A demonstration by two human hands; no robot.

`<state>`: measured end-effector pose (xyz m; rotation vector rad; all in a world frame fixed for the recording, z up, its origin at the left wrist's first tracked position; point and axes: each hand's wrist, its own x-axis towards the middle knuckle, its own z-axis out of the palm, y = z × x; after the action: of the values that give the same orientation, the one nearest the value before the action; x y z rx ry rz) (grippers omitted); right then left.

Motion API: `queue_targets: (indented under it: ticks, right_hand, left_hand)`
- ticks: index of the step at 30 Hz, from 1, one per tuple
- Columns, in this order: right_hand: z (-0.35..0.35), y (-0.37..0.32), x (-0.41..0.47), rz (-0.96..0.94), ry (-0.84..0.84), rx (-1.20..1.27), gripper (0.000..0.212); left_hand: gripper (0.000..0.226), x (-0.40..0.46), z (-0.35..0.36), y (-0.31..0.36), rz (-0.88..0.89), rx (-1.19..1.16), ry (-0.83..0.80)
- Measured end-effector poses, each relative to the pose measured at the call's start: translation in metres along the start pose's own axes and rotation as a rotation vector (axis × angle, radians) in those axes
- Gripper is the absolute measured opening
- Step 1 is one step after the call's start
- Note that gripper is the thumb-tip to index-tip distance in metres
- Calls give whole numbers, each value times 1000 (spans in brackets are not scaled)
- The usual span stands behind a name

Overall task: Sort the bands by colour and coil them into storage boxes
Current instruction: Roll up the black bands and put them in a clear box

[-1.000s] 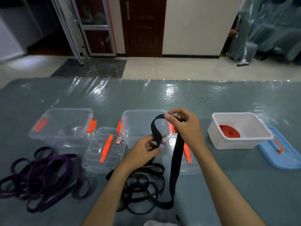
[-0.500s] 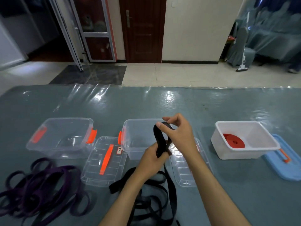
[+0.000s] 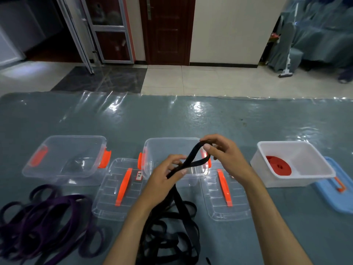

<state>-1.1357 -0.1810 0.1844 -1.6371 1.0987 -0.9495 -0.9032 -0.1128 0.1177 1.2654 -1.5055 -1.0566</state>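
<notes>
Far left, near edge: purple bands (image 3: 44, 224) in a loose tangled pile on the grey table (image 3: 172, 119), running off the left and bottom frame edges. Behind them the left clear box (image 3: 65, 155), open and upright with orange latches; something dark shows low inside it, can't tell what. Bare table behind the boxes out to the far edge, which is covered in wrinkled plastic sheet.

Just right of that box, a clear lid (image 3: 118, 188) lies flat, its orange handle running near-to-far. The lid's far-right corner sits against the middle clear box (image 3: 164, 148), which is open.

Left hand (image 3: 162, 180) is in front of the middle box, fingers curled round the black band (image 3: 191, 161), thumb and fingertips pinching where two strands cross. From there the band rises up and right as a small loop, long axis slanting from lower left to upper right. Right hand (image 3: 223, 155) pinches the loop's top end between thumb and curled fingers, over the right rim of the middle box. Below the left hand the band drops straight toward the near edge into the black pile (image 3: 170, 234), heaped between the two forearms and off the bottom of frame.

A second clear lid (image 3: 225, 194) lies flat right of the pile, under the right forearm, orange handle near-to-far.

A gap of bare table, then the white box (image 3: 294, 165) with a coiled red band (image 3: 278, 165) lying flat in its left half. Blue lid (image 3: 336, 192) just beside it at the right frame edge.
</notes>
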Motion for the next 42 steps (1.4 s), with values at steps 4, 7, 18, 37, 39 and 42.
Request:
queue_targets:
  ticks: [4, 7, 18, 37, 39, 42]
  right_hand:
    - [-4, 6, 2, 115, -99, -3, 9]
    - [2, 9, 2, 184, -90, 129, 12]
    - [4, 20, 7, 432, 122, 631, 29]
    - [16, -13, -12, 340, 119, 747, 24]
    - [16, -13, -15, 338, 149, 752, 22]
    - [19, -10, -22, 372, 179, 798, 20]
  left_hand:
    - [23, 5, -14, 5, 96, 35, 82]
    - [22, 8, -17, 6, 141, 70, 190]
    - [28, 6, -11, -5, 324, 376, 132]
    - [27, 14, 17, 12, 285, 59, 230]
    - [33, 10, 17, 15, 284, -29, 254]
    - [35, 6, 19, 23, 246, -98, 279]
